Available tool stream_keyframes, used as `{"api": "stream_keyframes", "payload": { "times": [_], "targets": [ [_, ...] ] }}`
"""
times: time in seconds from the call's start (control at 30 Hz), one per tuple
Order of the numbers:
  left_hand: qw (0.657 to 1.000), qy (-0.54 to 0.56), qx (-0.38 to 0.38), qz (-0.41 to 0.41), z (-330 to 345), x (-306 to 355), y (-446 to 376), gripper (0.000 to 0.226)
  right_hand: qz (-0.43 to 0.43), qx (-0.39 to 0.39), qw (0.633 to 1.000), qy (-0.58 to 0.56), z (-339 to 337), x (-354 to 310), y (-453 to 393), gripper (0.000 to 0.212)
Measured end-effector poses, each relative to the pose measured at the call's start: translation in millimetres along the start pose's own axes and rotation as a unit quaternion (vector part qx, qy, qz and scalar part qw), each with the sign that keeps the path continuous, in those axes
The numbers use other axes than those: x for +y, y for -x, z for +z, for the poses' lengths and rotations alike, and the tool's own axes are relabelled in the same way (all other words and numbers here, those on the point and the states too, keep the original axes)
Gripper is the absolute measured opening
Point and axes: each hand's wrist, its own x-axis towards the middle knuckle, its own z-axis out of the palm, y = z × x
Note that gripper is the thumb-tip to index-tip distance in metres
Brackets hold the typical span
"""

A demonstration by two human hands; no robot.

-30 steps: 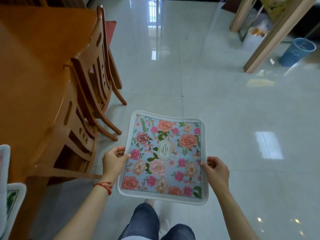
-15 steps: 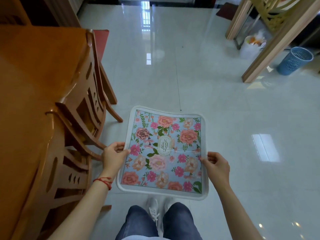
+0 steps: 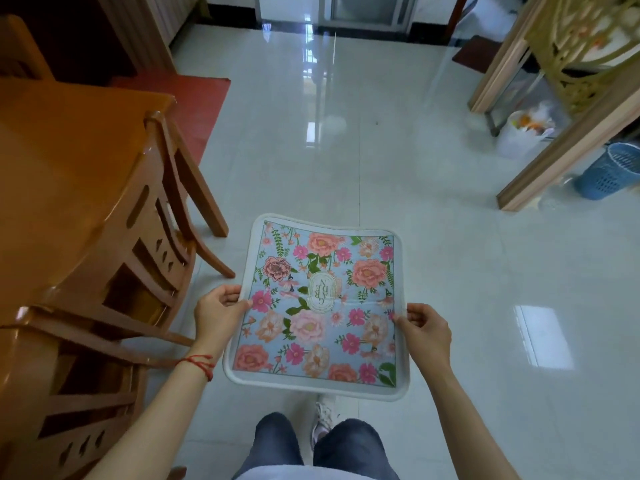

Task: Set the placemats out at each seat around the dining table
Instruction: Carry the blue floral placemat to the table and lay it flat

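Glossy floor tiles stretch beside the bare wooden tabletop. Both hands, left hand and right hand, pinch one floral placemat with curled fingers, so it is carried, not yet laid.

Placemat: matt printed floral face, pale fabric-like border. Worktop and chairs: glossy varnished wood. Floor: polished, reflective tile.

Placemat held btwn both hands over floor; surface w/ chairs at left; basket far right.
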Motion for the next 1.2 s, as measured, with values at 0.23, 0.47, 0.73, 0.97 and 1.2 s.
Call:
{"api": "stream_keyframes", "payload": {
  "times": [0.23, 0.47, 0.73, 0.97, 1.2],
  "targets": [
    [1.0, 0.026, 0.013, -0.004, 21.0, 42.3, -37.1, 0.016, -0.018, -0.018, 1.0, 0.014, -0.1, -38.2, -69.1, 0.015],
    [0.998, 0.058, 0.035, -0.015, 23.0, 73.4, -94.9, 0.018, -0.046, -0.034, 0.998, 0.029, 29.5, -80.7, -128.4, 0.014],
    [0.993, 0.099, 0.064, -0.014, 7.2, 120.3, -165.2, 0.016, -0.068, -0.053, 0.996, 0.02, 76.3, -156.1, -200.6, 0.014],
    [0.989, 0.112, 0.09, -0.016, -18.3, 149.8, -208.0, 0.012, -0.098, -0.083, 0.992, 0.017, 113.6, -213.8, -244.8, 0.016],
    [0.98, 0.125, 0.156, -0.02, -32.5, 168.9, -223.8, 0.022, -0.139, -0.141, 0.98, 0.015, 142.4, -259.3, -277.6, 0.014]
  ]
}}
